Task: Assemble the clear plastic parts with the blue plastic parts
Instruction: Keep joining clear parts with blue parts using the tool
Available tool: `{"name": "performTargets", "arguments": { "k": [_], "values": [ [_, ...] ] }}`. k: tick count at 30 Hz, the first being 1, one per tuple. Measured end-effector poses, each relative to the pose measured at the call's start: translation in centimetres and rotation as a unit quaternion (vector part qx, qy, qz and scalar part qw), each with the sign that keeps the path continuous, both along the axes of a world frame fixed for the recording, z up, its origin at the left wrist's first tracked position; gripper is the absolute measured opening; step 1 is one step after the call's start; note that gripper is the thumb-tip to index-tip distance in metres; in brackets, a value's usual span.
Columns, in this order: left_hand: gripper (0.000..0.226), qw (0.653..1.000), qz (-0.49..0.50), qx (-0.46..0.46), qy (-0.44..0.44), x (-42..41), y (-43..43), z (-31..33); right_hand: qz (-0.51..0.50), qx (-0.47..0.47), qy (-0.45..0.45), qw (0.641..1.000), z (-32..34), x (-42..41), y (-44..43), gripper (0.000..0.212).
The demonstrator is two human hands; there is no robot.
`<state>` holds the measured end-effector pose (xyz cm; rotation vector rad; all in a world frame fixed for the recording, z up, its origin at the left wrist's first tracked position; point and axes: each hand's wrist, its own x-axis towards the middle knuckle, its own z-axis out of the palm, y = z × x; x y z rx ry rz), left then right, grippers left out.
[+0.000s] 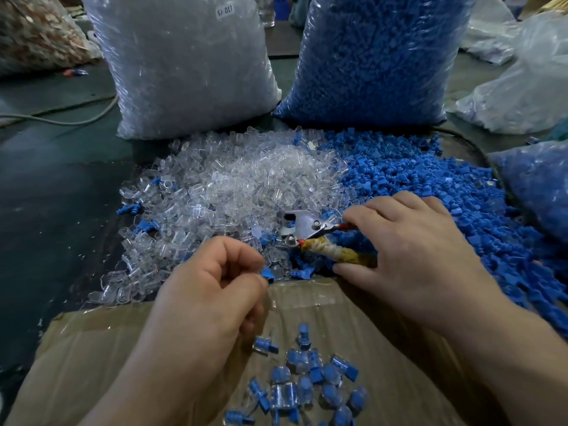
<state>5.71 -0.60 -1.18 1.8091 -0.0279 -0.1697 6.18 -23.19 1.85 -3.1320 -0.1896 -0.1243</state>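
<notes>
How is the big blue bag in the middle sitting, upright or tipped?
Upright: the big blue bag stands on its base behind the loose blue parts.

A white label (225,10) on the clear-parts bag (184,72) reads "SJ 017".

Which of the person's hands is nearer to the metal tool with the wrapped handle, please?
The right. The right hand grips the metal tool, thumb against its wrapped handle; the left hand is curled just below-left, apart from it.

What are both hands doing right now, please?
Left hand: curled, pinching a small blue part.
Right hand: gripping the metal tool by its handles.
</notes>
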Motion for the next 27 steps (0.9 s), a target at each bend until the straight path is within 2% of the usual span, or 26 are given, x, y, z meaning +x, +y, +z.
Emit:
{"name": "performTargets", "arguments": {
  "k": [3,6,9,12,14,19,21,25,27],
  "values": [
    [0.035,1.0,0.015,0.0,-0.001,-0.1,-0.2,0.4,-0.004,0.006,0.029,1.0,0.0,0.3,0.2,0.063],
    [0.034,1.0,0.024,0.003,-0.007,-0.5,-0.5,0.7,0.005,0.042,-0.027,0.999,0.3,-0.3,0.5,0.053],
    [0.025,0.998,0.039,0.015,-0.045,-1.1,-1.2,0.9,0.086,0.105,-0.101,0.986,0.6,-1.8,2.7,0.037],
    [0.021,0.993,0.033,0.055,-0.096,-1.5,-1.3,0.8,0.181,0.111,-0.113,0.971,0.0,-2.4,4.3,0.031],
    [0.016,0.991,0.023,0.054,-0.121,-1.6,-1.3,0.8,0.19,0.102,-0.114,0.97,-0.2,-2.3,4.4,0.03],
    [0.02,0.979,-0.003,0.089,-0.185,-1.8,-1.1,1.3,0.174,0.119,-0.112,0.971,-0.1,-2.5,4.2,0.028],
    [0.014,0.983,0.017,0.073,-0.166,-1.6,-1.0,1.5,0.18,0.121,-0.106,0.97,0.2,-2.5,4.2,0.028],
    [0.042,0.995,-0.053,0.036,-0.075,-1.0,-0.6,1.6,0.211,0.13,-0.083,0.965,0.5,-2.8,4.6,0.027],
    [0.044,0.996,-0.065,-0.011,-0.059,-1.0,-0.4,1.5,0.182,0.201,-0.038,0.962,0.6,-3.1,4.8,0.027]
  ]
}}
